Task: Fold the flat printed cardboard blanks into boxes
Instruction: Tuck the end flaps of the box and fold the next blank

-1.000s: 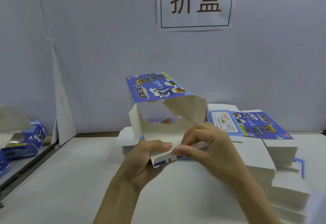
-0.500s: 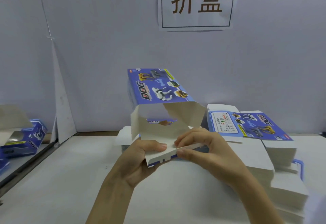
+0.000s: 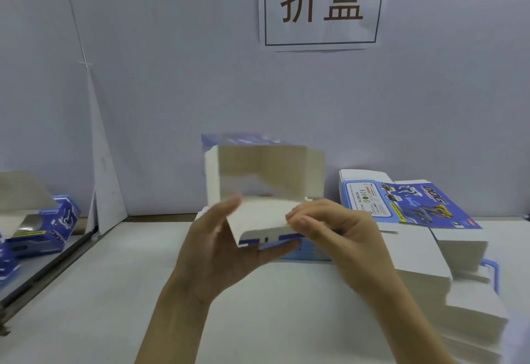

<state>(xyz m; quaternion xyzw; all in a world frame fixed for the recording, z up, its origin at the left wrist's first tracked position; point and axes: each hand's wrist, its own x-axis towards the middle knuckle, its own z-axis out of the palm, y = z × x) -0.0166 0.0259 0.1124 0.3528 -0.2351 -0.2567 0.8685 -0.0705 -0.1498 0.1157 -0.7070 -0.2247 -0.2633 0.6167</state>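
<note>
Honestly the box (image 3: 263, 188) looks light and creasable, so the left hand (image 3: 220, 252) cradling its bottom corner and right hand (image 3: 329, 231) pinching the near flap seems right.

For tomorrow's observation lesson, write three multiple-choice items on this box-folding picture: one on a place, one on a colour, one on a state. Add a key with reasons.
1. Where does the stack of flat blanks lie?
A. To the right of the hands
B. On the floor
C. Pinned to the wall

2. What colour is the print on the held box?
A. Red
B. Blue
C. Green

3. In what state is the held box?
A. Still flat
B. Opened up, its white inside showing
C. Torn in two

Key: 1 A, the stack sits on the table right of the right hand. 2 B, blue edges show above and below. 3 B, the left hand and right hand hold it with its hollow facing the camera.
</note>
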